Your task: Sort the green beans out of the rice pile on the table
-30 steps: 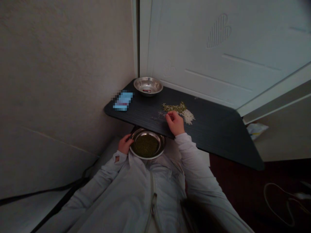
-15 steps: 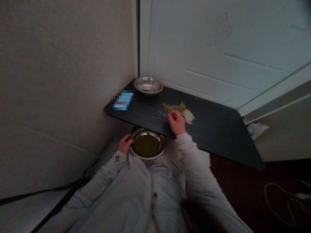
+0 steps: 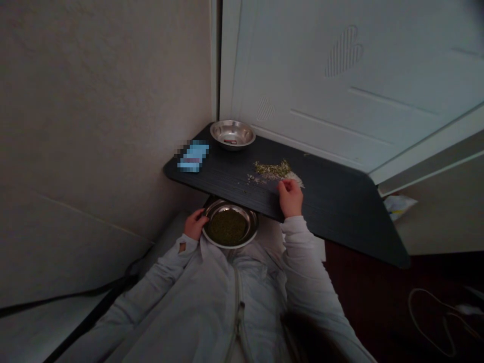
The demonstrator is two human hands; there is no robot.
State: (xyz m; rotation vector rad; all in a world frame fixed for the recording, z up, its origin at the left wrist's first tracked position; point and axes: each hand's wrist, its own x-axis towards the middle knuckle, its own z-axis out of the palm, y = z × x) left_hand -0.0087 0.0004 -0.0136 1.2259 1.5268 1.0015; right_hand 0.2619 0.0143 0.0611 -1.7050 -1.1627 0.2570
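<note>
On my lap, partly under the table's front edge, rests a metal bowl (image 3: pixel 252 233) with small green beans (image 3: pixel 227 226) in it. My left hand (image 3: pixel 194 224) grips its left rim. Over the dark table, my right hand (image 3: pixel 291 196) is closed, fingertips together, at the near side of a pile of white grains (image 3: pixel 297 177). What those fingertips hold, if anything, is too small to make out. Left of the white pile lies a spread of mixed green and white grains (image 3: pixel 270 169), with a few loose ones nearer the edge.
A second metal bowl (image 3: pixel 232 132) with a small reddish item inside stands at the table's back left. A pixelated phone-like object (image 3: pixel 193 156) lies at the left end of the black table (image 3: pixel 340 212). Behind is a white door (image 3: pixel 302 65); a cable (image 3: pixel 414 312) lies on the floor.
My right hand has moved right, from the loose grains to the near side of the white pile, now covering part of it. My left hand and the bowl have stayed put.
</note>
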